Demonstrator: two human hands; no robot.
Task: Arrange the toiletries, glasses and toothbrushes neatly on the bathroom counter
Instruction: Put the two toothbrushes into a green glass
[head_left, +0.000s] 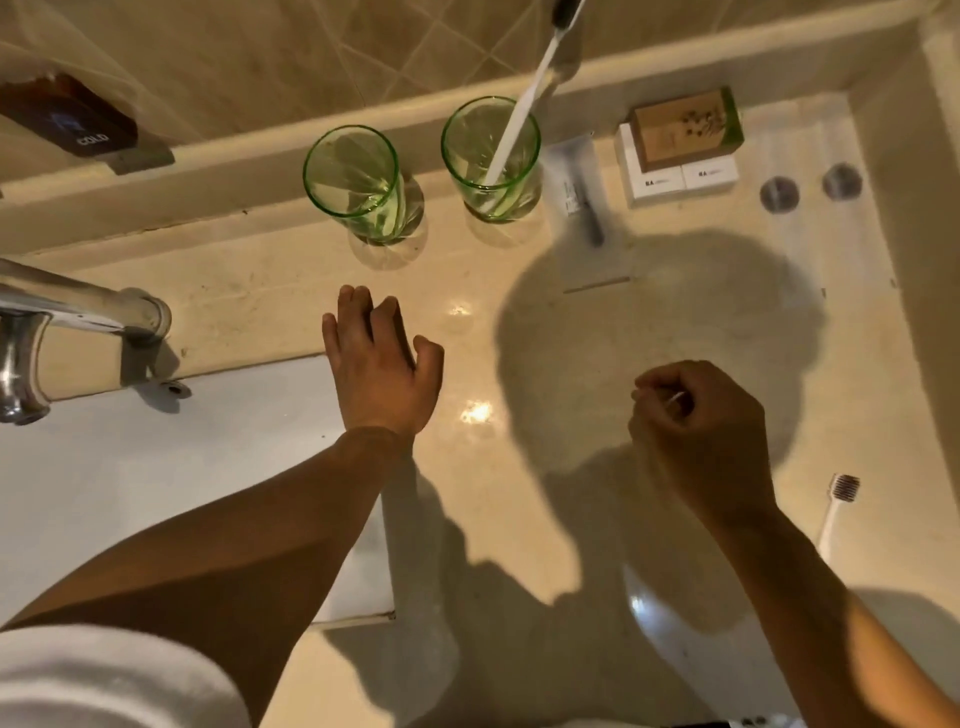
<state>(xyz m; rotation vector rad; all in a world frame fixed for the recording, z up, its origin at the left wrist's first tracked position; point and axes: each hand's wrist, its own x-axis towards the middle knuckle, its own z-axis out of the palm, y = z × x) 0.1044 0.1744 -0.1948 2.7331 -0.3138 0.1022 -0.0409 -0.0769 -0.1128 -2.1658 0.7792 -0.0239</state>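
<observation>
On the glossy cream stone counter (519, 519) two green-tinted clear drinking glasses stand upright near the back ledge, a little apart. The left glass (356, 184) is empty; the right glass (493, 158) holds a white toothbrush (524, 104) leaning toward the wall, its dark head up. Just right of it lies a flat clear sachet with a dark item inside (584, 202), blurred. Further right, a brown cardboard soap box (685, 127) sits on top of two white boxes (680, 179), and two small round grey caps (810, 187) stand beside them. A second white toothbrush with brown bristles (837, 506) lies on the counter at the right edge.

The left hand (382, 364) rests palm-down by the white sink basin (156, 467), fingers spread, its grip released. The right hand (698, 436) hovers over the counter with its grip clenched; something thin and pale shows at the fingertips, but I cannot tell what it is. A chrome tap (78, 322) juts from the left.
</observation>
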